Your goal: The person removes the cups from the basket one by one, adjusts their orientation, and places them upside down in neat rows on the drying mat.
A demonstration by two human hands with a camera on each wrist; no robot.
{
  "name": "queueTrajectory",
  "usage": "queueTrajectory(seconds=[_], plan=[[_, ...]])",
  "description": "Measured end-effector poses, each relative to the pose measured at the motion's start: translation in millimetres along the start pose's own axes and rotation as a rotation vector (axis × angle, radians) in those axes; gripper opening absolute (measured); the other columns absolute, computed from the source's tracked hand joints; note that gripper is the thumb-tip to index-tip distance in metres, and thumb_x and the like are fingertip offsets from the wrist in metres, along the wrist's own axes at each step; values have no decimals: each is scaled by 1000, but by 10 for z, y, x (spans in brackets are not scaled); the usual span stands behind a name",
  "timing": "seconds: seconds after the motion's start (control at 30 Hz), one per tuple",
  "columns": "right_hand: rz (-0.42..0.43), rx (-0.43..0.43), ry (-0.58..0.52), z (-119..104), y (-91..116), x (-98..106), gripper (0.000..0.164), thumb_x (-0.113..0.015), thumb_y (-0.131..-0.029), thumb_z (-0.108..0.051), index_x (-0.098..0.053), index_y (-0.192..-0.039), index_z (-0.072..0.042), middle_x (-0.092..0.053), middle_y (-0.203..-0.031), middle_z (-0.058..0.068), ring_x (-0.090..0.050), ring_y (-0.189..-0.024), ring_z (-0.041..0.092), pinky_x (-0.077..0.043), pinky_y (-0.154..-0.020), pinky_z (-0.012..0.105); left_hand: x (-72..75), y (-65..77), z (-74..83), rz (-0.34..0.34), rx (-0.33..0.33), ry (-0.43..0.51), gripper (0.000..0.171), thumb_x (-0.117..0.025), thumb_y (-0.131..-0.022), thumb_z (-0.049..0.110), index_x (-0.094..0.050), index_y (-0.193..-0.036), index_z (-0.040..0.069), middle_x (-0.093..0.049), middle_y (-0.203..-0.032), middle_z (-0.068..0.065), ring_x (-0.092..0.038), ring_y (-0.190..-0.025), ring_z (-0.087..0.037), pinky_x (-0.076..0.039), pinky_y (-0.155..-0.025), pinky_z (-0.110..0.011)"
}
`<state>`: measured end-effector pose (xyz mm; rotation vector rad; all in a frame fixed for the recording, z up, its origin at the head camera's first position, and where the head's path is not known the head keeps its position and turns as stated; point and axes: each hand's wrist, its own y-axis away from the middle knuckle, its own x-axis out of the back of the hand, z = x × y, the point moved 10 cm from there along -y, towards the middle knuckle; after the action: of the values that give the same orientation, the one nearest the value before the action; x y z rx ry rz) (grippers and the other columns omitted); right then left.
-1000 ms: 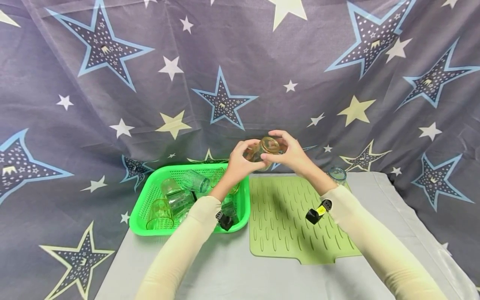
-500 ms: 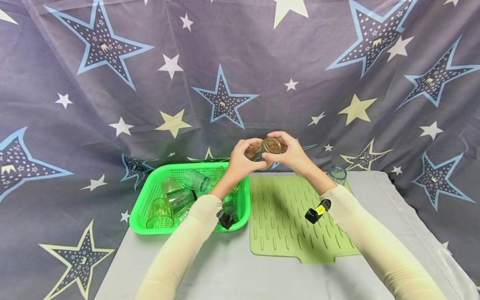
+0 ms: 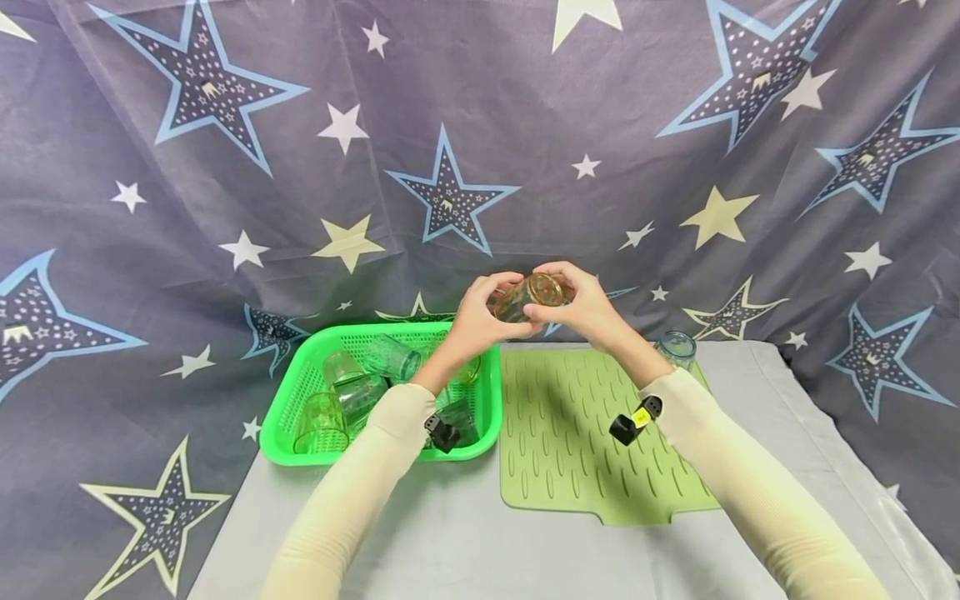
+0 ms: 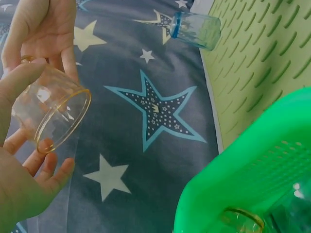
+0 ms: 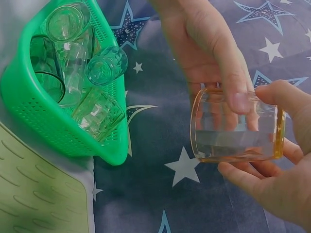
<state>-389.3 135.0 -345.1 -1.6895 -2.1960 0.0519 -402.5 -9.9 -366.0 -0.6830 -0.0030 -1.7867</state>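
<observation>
A clear, amber-tinted glass (image 3: 527,300) lies on its side in the air, held between both hands above the back of the table. My left hand (image 3: 472,323) grips its left end, thumb on the wall and fingers around the far side. At the other end, my right hand (image 3: 588,310) holds it with thumb and fingers. In the right wrist view the thin-edged end of the glass (image 5: 235,128) points to the left hand, the thicker amber end to the right. The left wrist view looks partly into its open mouth.
Left of centre stands a green plastic basket (image 3: 281,417) with several clear and tinted glasses inside. A light green ridged mat (image 3: 570,458) lies to its right. One blue-tinted glass (image 3: 677,348) stands at the mat's back right, partly behind the right forearm. A star-patterned curtain (image 3: 480,100) hangs behind.
The glass has turned slightly between the hands, and its amber end has shifted a little right. Both hands stay almost in place; the left forearm has drifted slightly left.
</observation>
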Motion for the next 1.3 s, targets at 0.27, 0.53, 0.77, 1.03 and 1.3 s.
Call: queueTrajectory(seconds=[0.27, 0.53, 0.77, 1.03, 1.3], plan=[[-4, -12, 26, 20, -15, 51, 61, -79, -87, -7, -52, -141, 0, -62, -131, 20, -63, -106, 25, -57, -76, 27, 99, 24, -94, -42, 3, -13, 81, -91, -77, 30, -52, -147, 16, -52, -138, -15, -50, -126, -31, -45, -108, -56], [17, -32, 81, 32, -31, 194, 61, -81, -86, -9, -54, -141, -2, -63, -132, 19, -62, -107, 21, -55, -82, 26, 242, 57, -173, -34, 39, -34, 78, -90, -77, 35, -53, -145, 26, -51, -139, -13, -50, -125, -31, -45, -107, -52], [66, -44, 125, 72, -12, 433, 59, -81, -85, -6, -57, -138, -1, -65, -124, 18, -62, -94, 10, -54, -78, 19, 403, 97, -273, -20, 64, -44, 76, -89, -78, 35, -54, -145, 26, -52, -139, -13, -51, -123, -27, -44, -107, -50], [73, -86, 169, 158, 92, 653, 61, -82, -86, -12, -56, -140, -2, -63, -129, 21, -62, -95, 8, -54, -77, 18, 650, 183, -377, -4, 77, -74, 73, -87, -81, 31, -54, -145, 23, -53, -136, -11, -50, -123, -28, -44, -107, -49], [85, -72, 189, 178, 176, 860, 60, -81, -86, -10, -55, -139, 0, -62, -128, 23, -63, -93, 5, -55, -77, 16, 822, 242, -523, 6, 100, -68, 70, -88, -81, 29, -55, -143, 22, -53, -133, -10, -49, -121, -31, -44, -103, -50]])
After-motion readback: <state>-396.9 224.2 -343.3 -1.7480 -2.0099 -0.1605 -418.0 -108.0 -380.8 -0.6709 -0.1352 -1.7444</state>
